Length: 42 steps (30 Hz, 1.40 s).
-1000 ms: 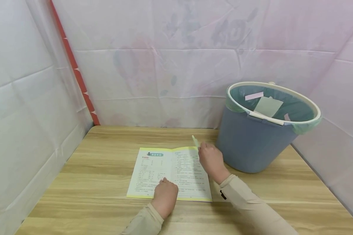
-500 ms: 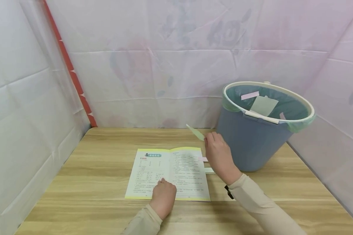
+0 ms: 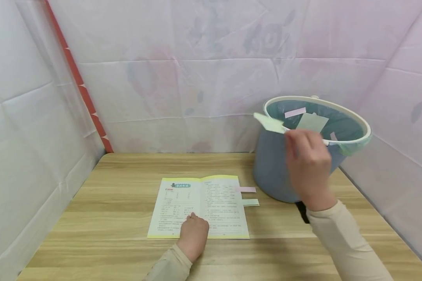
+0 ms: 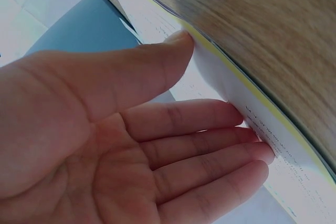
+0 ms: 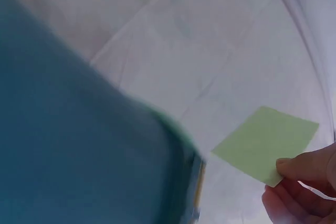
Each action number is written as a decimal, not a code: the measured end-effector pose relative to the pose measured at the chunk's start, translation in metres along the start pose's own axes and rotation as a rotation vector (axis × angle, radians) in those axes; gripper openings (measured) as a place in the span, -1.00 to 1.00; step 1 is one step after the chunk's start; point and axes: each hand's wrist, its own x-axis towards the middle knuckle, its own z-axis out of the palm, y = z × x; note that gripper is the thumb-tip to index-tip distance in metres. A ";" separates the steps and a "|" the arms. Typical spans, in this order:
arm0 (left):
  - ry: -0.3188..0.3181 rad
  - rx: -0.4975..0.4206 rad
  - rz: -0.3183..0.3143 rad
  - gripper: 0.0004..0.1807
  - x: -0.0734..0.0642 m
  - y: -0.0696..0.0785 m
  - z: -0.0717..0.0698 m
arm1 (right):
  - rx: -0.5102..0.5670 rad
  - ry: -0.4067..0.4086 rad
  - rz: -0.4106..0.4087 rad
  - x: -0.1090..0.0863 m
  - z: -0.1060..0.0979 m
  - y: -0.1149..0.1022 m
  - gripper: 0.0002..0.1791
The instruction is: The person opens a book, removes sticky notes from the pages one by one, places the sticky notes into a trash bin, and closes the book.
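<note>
An open booklet (image 3: 221, 210) with yellow page edges lies on the table. My left hand (image 3: 194, 236) rests on its lower middle; in the left wrist view the fingers (image 4: 210, 169) are nearly straight, their tips touching the page. A pink sticky tab (image 3: 247, 189) and a pale green tab (image 3: 251, 202) stick out from the right page edge. My right hand (image 3: 307, 168) is raised in front of the bin and pinches a green sticky note (image 5: 268, 142) by one corner between thumb and fingers. The note (image 3: 270, 123) hangs near the bin's left rim.
A blue-grey bin (image 3: 272, 168) with a cream rim (image 3: 358, 117) and a green liner stands at the table's back right. Inside show a pink strip (image 3: 295, 112), a green note (image 3: 313, 122) and another pink piece (image 3: 333, 136). White cloth walls (image 3: 144, 93) surround the wooden table (image 3: 102, 203).
My right hand has lifted the green sticky note away from the booklet, up and right to the bin. The pink and green tabs have come into view. My left hand stays on the page.
</note>
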 end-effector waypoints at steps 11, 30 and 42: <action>0.004 0.002 0.001 -0.73 0.000 -0.001 -0.002 | -0.160 -0.109 0.134 0.024 -0.024 0.050 -0.87; -0.026 0.019 0.000 -0.72 0.001 0.001 -0.002 | -0.199 -0.247 0.178 0.022 -0.026 0.068 -0.83; -0.027 0.007 0.001 -0.71 0.001 0.001 0.000 | 0.084 -0.359 -0.339 -0.014 -0.004 0.032 -0.83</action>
